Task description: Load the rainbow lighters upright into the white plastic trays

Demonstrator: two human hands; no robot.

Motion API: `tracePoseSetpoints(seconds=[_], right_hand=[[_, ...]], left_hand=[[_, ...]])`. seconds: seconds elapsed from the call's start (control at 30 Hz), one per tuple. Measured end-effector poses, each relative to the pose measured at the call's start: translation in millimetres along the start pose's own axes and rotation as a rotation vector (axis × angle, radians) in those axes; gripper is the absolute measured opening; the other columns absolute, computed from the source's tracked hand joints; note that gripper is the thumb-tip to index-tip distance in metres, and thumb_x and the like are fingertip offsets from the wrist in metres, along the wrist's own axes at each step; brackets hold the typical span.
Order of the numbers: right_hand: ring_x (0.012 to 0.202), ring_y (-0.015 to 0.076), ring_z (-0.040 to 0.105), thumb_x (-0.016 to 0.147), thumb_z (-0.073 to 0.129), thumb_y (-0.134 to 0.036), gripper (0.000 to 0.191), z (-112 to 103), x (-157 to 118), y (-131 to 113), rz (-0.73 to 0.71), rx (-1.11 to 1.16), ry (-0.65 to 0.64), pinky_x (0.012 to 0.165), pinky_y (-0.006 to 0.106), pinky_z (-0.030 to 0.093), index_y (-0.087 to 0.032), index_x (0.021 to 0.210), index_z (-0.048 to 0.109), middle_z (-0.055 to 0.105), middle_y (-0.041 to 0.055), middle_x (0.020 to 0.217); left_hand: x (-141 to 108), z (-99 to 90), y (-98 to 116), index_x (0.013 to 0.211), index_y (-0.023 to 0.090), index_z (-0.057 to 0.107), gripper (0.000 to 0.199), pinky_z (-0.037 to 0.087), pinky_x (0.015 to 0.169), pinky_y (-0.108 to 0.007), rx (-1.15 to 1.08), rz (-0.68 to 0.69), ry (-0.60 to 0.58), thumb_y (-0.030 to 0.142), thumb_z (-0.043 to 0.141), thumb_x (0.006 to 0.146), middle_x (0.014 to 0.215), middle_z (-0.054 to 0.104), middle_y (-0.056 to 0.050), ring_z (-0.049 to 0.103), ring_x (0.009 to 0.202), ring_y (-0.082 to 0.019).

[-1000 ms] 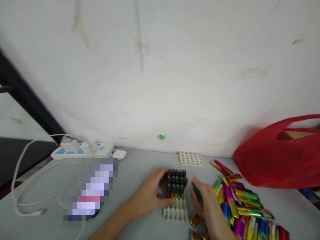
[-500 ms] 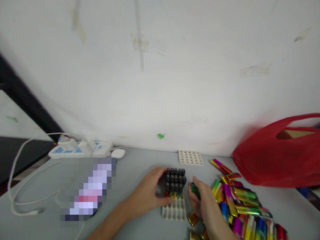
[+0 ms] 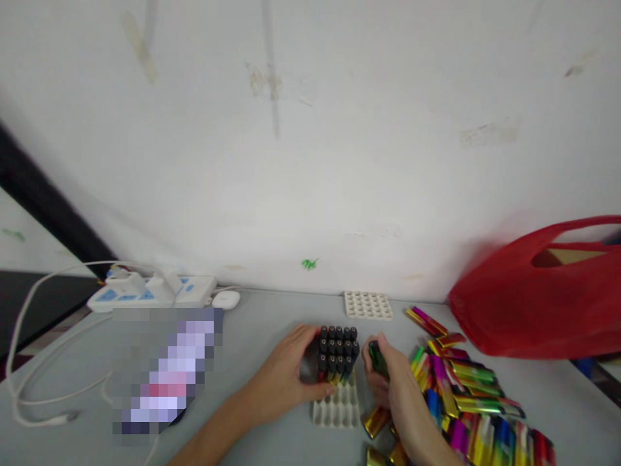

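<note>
A block of several black-topped tubes (image 3: 339,347) stands upright in rows in a white tray with round cells (image 3: 336,414). The cells of its near half are bare. My left hand (image 3: 291,369) curves around the left side of the tubes, thumb in front and fingers behind, so that it grips them. Just right of the block, my right hand (image 3: 391,378) is closed on a shiny dark green tube (image 3: 378,359), whose lower part is hidden in the palm. Beside and under my right wrist lies a pile of shiny coloured metallic tubes (image 3: 478,388).
A second white celled tray (image 3: 368,305) lies near the wall. A red bag (image 3: 538,298) stands at the right. At the left are a power strip (image 3: 155,294) with plugs and cables, a small white case (image 3: 226,299) and a pixelated phone-like screen (image 3: 169,372).
My right hand has risen slightly, and more of the green tube shows. My left hand stays around the black-topped tubes. The whole view has shifted a little.
</note>
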State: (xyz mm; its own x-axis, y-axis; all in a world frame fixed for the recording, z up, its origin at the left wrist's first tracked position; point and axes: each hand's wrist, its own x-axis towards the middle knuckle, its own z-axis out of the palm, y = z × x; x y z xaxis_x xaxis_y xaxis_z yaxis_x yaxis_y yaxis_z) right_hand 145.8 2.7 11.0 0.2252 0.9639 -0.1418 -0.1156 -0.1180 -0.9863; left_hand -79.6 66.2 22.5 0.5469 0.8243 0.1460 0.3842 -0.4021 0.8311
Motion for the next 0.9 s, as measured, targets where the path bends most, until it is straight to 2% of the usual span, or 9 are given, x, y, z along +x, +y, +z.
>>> tracePoseSetpoints(seconds=[0.13, 0.2, 0.23, 0.37, 0.47, 0.57, 0.67, 0.77, 0.9], right_hand=[[0.057, 0.0173, 0.042, 0.095, 0.065, -0.089, 0.064, 3, -4, -14, 0.003, 0.012, 0.012, 0.05, 0.029, 0.034, -0.026, 0.103, 0.071, 0.052, -0.0037, 0.069], [0.057, 0.0174, 0.041, 0.1, 0.063, -0.083, 0.059, 2, -8, -20, -0.027, -0.017, 0.027, 0.05, 0.028, 0.032, -0.027, 0.119, 0.071, 0.051, -0.0046, 0.07], [0.059, 0.0184, 0.044, 0.103, 0.062, -0.08, 0.057, 1, -9, -23, -0.068, -0.05, 0.037, 0.052, 0.028, 0.035, -0.027, 0.122, 0.07, 0.053, -0.0042, 0.07], [0.082, 0.0236, 0.061, 0.105, 0.066, -0.071, 0.046, 0, -10, -28, -0.276, -0.2, 0.084, 0.075, 0.03, 0.049, -0.026, 0.111, 0.075, 0.067, 0.0016, 0.084], [0.093, 0.0262, 0.065, 0.103, 0.071, -0.067, 0.043, -2, -6, -26, -0.292, -0.205, -0.001, 0.08, 0.031, 0.05, -0.026, 0.101, 0.08, 0.074, 0.0044, 0.097], [0.086, 0.0245, 0.064, 0.101, 0.075, -0.061, 0.037, -7, -2, -24, -0.262, -0.215, -0.127, 0.079, 0.031, 0.049, -0.026, 0.101, 0.084, 0.07, 0.0016, 0.086], [0.078, 0.0217, 0.06, 0.099, 0.081, -0.054, 0.028, -12, 1, -27, -0.277, -0.254, -0.198, 0.078, 0.031, 0.047, -0.026, 0.103, 0.086, 0.062, -0.0019, 0.077], [0.082, 0.0225, 0.062, 0.098, 0.084, -0.048, 0.023, -15, 2, -33, -0.319, -0.296, -0.242, 0.083, 0.033, 0.048, -0.027, 0.106, 0.089, 0.065, -0.001, 0.079], [0.082, 0.0233, 0.065, 0.095, 0.086, -0.041, 0.016, -14, 1, -38, -0.361, -0.352, -0.262, 0.086, 0.035, 0.048, -0.026, 0.1, 0.089, 0.068, -0.001, 0.074]], left_hand=[[0, 0.5, 0, 0.13, 0.022, 0.071, 0.063, 0.053, 0.104, -0.041, 0.016, -0.024, 0.0, 0.026, 0.102, 0.075, 0.128, 0.073, -0.008, 0.067, 0.118, -0.033], [0, 0.7, 1, 0.13, 0.022, 0.07, 0.065, 0.052, 0.106, -0.041, 0.02, -0.035, -0.008, 0.025, 0.104, 0.074, 0.128, 0.073, -0.008, 0.066, 0.118, -0.033], [0, 0.8, 1, 0.129, 0.022, 0.07, 0.064, 0.052, 0.106, -0.041, 0.021, -0.038, -0.012, 0.024, 0.104, 0.074, 0.128, 0.073, -0.008, 0.066, 0.118, -0.033], [0, 1.1, 2, 0.124, 0.023, 0.07, 0.06, 0.051, 0.108, -0.042, 0.018, -0.038, -0.014, 0.023, 0.103, 0.074, 0.126, 0.072, -0.007, 0.066, 0.116, -0.032], [0, 1.5, 0, 0.125, 0.023, 0.07, 0.062, 0.052, 0.106, -0.041, 0.013, -0.029, -0.009, 0.023, 0.103, 0.073, 0.126, 0.073, -0.006, 0.067, 0.115, -0.032], [0, 1.9, -1, 0.125, 0.024, 0.069, 0.06, 0.053, 0.104, -0.04, 0.007, -0.039, 0.003, 0.023, 0.101, 0.074, 0.126, 0.073, -0.006, 0.067, 0.115, -0.032], [0, 1.7, -1, 0.123, 0.024, 0.069, 0.056, 0.053, 0.104, -0.04, 0.007, -0.04, 0.005, 0.023, 0.098, 0.076, 0.123, 0.073, -0.006, 0.067, 0.112, -0.031], [0, 1.1, -2, 0.122, 0.023, 0.069, 0.055, 0.053, 0.104, -0.04, 0.014, -0.017, -0.009, 0.023, 0.098, 0.076, 0.122, 0.072, -0.005, 0.067, 0.111, -0.031], [1, 0.6, -3, 0.125, 0.023, 0.069, 0.059, 0.053, 0.103, -0.039, 0.003, -0.006, -0.003, 0.024, 0.101, 0.075, 0.123, 0.072, -0.005, 0.067, 0.112, -0.031]])
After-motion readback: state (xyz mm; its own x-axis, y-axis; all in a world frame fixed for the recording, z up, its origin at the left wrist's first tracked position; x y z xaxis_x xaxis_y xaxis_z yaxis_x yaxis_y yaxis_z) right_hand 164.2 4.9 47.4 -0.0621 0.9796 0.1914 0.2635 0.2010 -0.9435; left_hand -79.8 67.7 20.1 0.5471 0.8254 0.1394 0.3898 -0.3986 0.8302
